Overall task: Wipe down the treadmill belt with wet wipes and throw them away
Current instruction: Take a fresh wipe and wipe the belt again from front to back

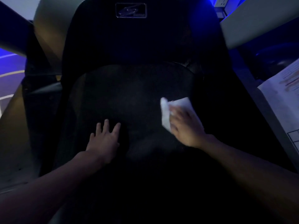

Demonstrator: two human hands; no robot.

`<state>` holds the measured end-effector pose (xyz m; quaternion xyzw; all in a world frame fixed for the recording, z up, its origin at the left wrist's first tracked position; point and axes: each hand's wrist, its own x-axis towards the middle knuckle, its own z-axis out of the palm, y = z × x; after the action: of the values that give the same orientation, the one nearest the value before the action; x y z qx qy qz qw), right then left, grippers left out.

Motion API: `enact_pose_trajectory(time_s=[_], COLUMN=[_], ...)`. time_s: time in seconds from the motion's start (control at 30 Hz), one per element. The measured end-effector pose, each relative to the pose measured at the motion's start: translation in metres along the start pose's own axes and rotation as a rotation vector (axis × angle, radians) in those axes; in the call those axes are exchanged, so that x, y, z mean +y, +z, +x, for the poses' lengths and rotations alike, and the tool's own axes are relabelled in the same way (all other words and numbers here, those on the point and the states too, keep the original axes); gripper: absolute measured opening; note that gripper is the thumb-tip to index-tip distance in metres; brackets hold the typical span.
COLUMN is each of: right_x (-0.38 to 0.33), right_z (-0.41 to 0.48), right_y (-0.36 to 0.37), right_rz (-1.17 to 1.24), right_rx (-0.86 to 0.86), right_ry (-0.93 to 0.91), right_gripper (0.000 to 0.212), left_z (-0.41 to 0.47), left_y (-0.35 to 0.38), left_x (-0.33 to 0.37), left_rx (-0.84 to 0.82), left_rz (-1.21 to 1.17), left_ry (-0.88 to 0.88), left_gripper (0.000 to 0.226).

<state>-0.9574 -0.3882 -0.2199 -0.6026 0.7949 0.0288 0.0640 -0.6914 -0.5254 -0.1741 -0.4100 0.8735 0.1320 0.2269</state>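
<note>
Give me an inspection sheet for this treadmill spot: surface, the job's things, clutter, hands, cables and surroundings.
Surface: dark treadmill belt, dimly lit; dirt cannot be judged.
Job's things: one white wet wipe on the belt's right side; no bin seen.
Clutter: printed papers at the right edge.
Hands: left hand flat on the belt, fingers spread; right hand holds the wet wipe against the belt.
Cables: nothing seen.
Surroundings: black motor cover with a logo plate; blue lighting.
</note>
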Motion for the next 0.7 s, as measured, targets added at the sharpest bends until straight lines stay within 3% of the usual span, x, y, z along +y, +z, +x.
enact_pose_trajectory(time_s=[0.1,0.27,0.33,0.4,0.57,0.7], right_x=[-0.014,-0.043,-0.032,-0.046,-0.078,-0.086], right_z=[0.007,0.008,0.019,0.022,0.013,0.035], right_y=[-0.006,-0.004,-0.007,-0.01,-0.013,-0.014], right_rz=[0.048,0.055,0.048,0.046,0.084,0.029], right_rx=[-0.068,-0.067,-0.037,-0.13,-0.155,-0.176], right_ry=[0.401,-0.043,0.149,0.309,-0.239,0.102], right_gripper=[0.061,0.064,0.065,0.06,0.058,0.06], left_z=[-0.004,-0.013,-0.018,-0.021,-0.025,-0.027], left_y=[0.006,0.006,0.007,0.007,0.005,-0.002], left_x=[-0.008,-0.019,-0.023,-0.026,-0.035,-0.044], left_rx=[0.023,0.024,0.037,0.037,0.0,-0.066], left_rz=[-0.09,-0.176,-0.134,-0.119,-0.195,-0.202], left_ry=[0.012,-0.046,-0.103,-0.13,-0.196,-0.154], left_gripper=[0.087,0.111,0.114,0.113,0.111,0.116])
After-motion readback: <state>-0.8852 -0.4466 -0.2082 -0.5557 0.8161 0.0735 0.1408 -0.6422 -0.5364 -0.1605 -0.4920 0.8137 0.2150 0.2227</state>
